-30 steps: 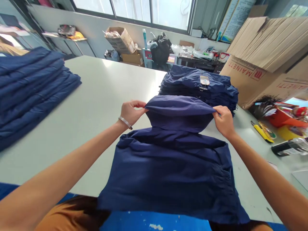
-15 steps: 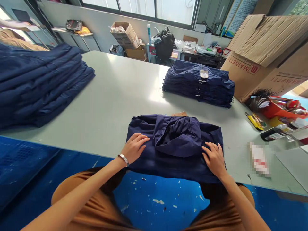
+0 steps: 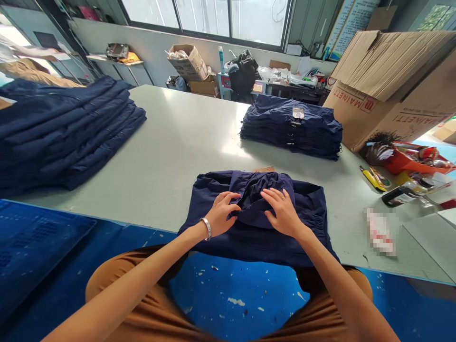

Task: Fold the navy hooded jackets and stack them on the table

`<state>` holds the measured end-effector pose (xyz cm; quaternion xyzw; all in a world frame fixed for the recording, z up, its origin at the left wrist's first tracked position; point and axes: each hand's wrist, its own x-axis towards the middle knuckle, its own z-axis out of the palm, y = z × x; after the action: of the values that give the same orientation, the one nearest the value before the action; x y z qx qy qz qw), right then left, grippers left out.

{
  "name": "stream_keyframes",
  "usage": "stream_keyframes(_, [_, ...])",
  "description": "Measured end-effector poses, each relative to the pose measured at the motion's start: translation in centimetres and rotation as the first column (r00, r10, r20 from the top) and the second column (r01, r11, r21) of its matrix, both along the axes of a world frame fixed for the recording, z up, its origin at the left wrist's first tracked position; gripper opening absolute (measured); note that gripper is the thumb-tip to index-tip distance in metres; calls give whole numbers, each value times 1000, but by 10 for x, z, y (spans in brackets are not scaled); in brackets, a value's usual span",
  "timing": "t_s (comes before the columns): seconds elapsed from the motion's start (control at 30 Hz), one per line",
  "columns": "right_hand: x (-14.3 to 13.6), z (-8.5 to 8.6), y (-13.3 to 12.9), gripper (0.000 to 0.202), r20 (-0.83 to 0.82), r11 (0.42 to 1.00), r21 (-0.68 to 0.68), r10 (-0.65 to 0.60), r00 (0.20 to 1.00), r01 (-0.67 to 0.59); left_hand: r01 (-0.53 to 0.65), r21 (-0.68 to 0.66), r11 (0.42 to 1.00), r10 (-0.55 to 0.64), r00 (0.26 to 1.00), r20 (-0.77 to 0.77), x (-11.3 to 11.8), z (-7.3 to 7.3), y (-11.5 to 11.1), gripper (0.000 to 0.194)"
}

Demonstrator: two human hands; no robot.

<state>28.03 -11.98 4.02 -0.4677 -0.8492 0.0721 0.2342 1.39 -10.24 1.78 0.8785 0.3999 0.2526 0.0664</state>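
Note:
A folded navy garment (image 3: 249, 244) lies at the near edge of the pale table, its gathered hood (image 3: 261, 219) on top in the middle. My left hand (image 3: 223, 214), with a silver bracelet at the wrist, rests on the hood's left side, fingers apart. On the hood's right side lies my right hand (image 3: 283, 211), its fingers spread and a ring on one. Both hands touch the fabric and neither is closed on it. A bit of brown card (image 3: 264, 169) shows behind the hood.
Stacked navy garments stand at the back right (image 3: 290, 128) and far left (image 3: 67, 133) of the table (image 3: 171, 156). Along the right are a large carton (image 3: 359, 111), an orange basket (image 3: 402, 161), a yellow cutter (image 3: 372, 179) and a dark bottle (image 3: 401, 195).
Both hands have moved inward from the garment's sides onto the hood. The hood's opening looks flatter and narrower. The camera view has shifted slightly.

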Motion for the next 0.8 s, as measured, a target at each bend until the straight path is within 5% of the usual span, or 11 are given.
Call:
stream_keyframes(0.1, [-7,11,5,44,121,994,-66,90,989,-82,58,30,998,-59,998,34,9,19,-1,12])
stream_keyframes(0.23, [21,20,-4,5,192,997,68,22,981,-36,127,13,992,-127,992,13,16,38,-3,9])
stream_keyframes(0.47, [79,18,-24,13,319,988,132,-117,941,78,155,-68,986,-161,983,-86,20,26,6,7])
stream_keyframes(0.6, [68,9,-14,18,284,1000,13,-19,959,16,167,-58,984,-171,982,-81,29,26,9,11])
stream_keyframes(0.8, [29,-5,7,50,225,980,-172,136,965,-98,194,-26,981,-195,978,-74,35,29,9,12])
